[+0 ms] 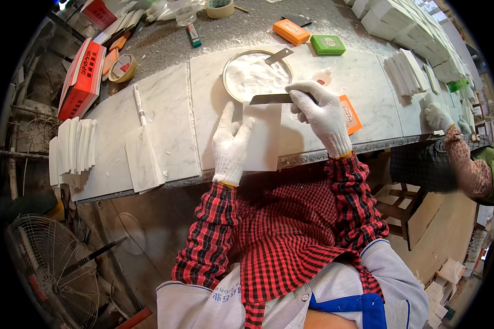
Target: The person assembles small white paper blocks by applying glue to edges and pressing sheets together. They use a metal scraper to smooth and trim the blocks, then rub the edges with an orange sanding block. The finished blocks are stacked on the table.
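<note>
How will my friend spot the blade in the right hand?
Find the pale table, then the round tin on it. Just below the tin in the picture, the right hand holds the blade. It is long and dark; the scraper at the tin's edge looks shorter and paler.

Most of the grip end of the blade (271, 99) is covered by the right hand (318, 112), and the orange box (352, 114) behind that wrist is half blocked too. Much of the white sheet's (264, 137) left edge is hidden by the left hand (230, 145). Fan (55, 274), co-worker (466, 148) and white stacks (406, 24) are all chopped by the frame.
</note>
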`<state>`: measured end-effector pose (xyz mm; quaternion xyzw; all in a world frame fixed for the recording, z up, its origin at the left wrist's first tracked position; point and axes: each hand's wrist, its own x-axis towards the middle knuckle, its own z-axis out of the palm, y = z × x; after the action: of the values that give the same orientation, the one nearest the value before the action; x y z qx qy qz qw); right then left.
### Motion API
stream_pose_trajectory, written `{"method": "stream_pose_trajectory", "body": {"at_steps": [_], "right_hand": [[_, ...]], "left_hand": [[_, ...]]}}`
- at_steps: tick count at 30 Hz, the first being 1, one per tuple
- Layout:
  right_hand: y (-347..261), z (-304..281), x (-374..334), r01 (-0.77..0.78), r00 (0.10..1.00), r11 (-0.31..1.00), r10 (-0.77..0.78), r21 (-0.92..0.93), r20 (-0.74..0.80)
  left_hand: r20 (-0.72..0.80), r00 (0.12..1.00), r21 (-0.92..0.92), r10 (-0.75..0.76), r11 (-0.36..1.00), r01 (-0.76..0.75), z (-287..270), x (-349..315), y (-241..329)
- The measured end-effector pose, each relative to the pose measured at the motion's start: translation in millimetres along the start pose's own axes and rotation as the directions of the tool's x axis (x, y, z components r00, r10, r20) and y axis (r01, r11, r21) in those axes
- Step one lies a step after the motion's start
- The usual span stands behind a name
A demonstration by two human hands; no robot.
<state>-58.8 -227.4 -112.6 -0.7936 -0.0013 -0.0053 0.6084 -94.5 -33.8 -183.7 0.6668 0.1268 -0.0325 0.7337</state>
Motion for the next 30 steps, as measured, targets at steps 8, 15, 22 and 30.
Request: {"method": "stream_pose_trajectory", "body": {"at_steps": [8, 15, 22, 30], "right_hand": [[6.1, -15.4, 3.9, -0.045, 0.996, 0.999, 0.045, 0.001, -0.071], [38.0, 5.9, 17.5, 0.225, 0.950, 0.899, -0.288, -0.375, -0.120], [28.9, -32.0, -3.8, -0.047, 0.890, 0.957, -0.091, -0.287, -0.447], [71.6, -78.2, 52.4, -0.076, 0.963, 0.778, -0.104, -0.623, -0.248]], "left_hand": [[0.004, 1.000, -0.021, -0.029, 0.999, 0.029, 1.5, -4.4, 9.4], [0.064, 0.998, -0.006, -0.024, 1.000, 0.024, 1.4, -4.1, 7.6], [0.110, 0.992, 0.026, -0.053, 0.998, 0.051, -6.2, 0.2, 2.4], [0.118, 0.993, 0.029, -0.021, 0.999, 0.017, -6.4, -3.1, 7.0]]}}
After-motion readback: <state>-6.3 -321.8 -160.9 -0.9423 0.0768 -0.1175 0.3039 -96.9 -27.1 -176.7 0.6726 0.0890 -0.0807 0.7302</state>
